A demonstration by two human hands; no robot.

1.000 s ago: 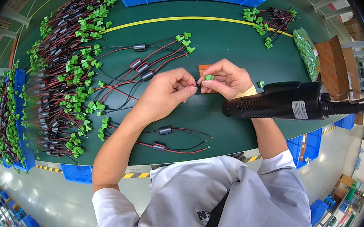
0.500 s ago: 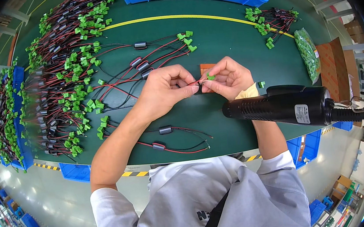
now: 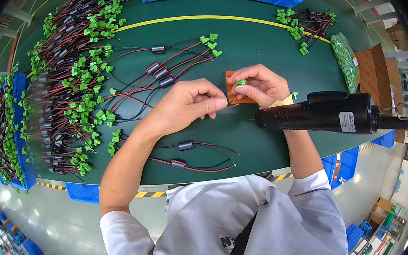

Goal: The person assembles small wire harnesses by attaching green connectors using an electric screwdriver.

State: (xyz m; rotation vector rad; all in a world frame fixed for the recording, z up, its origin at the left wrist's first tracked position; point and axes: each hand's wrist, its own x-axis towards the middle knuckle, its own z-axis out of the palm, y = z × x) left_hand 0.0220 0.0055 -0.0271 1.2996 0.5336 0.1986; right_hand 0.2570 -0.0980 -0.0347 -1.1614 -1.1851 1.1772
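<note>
— What is each hand doing?
— The right hand (image 3: 259, 86) pinches a small green connector (image 3: 241, 81) between thumb and fingertips, above the orange pad (image 3: 232, 80) at the table's middle. The left hand (image 3: 189, 104) is clenched on thin wire ends (image 3: 230, 103), just left of the connector.
— And nearby?
— A black electric screwdriver (image 3: 324, 113) hangs to the right; wire harnesses (image 3: 66, 97) lie piled at the left.
</note>
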